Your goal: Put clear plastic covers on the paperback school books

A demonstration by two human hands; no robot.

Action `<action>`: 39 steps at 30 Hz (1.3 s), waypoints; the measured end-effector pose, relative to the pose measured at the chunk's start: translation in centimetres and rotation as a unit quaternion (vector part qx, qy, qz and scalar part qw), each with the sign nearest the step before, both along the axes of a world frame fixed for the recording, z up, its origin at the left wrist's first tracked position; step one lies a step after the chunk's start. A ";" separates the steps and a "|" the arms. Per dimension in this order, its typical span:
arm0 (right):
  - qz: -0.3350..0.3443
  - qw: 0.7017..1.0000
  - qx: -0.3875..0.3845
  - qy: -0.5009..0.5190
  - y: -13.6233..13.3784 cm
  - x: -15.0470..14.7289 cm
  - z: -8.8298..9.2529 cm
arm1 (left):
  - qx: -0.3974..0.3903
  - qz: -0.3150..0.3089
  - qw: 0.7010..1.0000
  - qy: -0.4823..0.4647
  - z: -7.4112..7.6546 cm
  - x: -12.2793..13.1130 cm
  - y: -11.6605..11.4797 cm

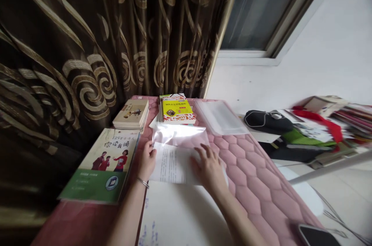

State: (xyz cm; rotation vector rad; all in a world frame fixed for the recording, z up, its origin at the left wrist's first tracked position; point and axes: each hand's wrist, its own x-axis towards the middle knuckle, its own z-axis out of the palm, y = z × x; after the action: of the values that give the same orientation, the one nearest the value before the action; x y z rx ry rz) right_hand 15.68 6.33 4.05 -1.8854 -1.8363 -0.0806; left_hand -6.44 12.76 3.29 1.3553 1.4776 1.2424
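A printed page (171, 164) lies in front of me, with a clear, glossy plastic sheet (180, 134) over its upper part and reaching past its far edge. My left hand (147, 162), with a bracelet at the wrist, is closed at the left edge of the plastic sheet and page, its thumb along that edge. Spread over the right side of the page, my right hand (209, 166) presses down with its fingers apart. Nearer to me lies a large white sheet (183, 215) with blue handwriting along its left side.
On the pink padded table cover (267, 191) are a green-and-white book (101, 164), a small book stack (130, 116), a yellow-covered book (177, 108) and stacked translucent plastic covers (221, 118). A dark phone-like device (316, 234) lies front right. Beyond stands a cluttered side table.
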 end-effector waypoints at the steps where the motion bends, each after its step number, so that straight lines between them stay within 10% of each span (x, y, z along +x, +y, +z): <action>1: -0.046 0.999 0.003 0.027 0.4 1.2 -0.4 | 0.002 -0.002 1.000 -0.002 0.1 0.0 0.0; 8: -0.099 0.904 -0.040 0.414 2.3 6.8 -3.6 | 0.030 -0.005 0.999 -0.041 0.4 0.2 -0.2; 18: -0.076 0.840 0.018 0.537 1.9 6.3 -2.1 | 0.034 -0.008 0.999 -0.038 0.0 0.1 -0.1; 39: -0.146 0.880 -0.097 0.441 1.4 7.1 -1.2 | 0.085 0.025 0.996 0.010 -0.2 0.5 -0.1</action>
State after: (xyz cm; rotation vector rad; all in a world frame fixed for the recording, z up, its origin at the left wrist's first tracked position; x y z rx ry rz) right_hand 22.75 7.70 2.84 -1.8471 -0.9533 0.7633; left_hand -5.97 12.67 3.11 1.4539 1.4543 1.4170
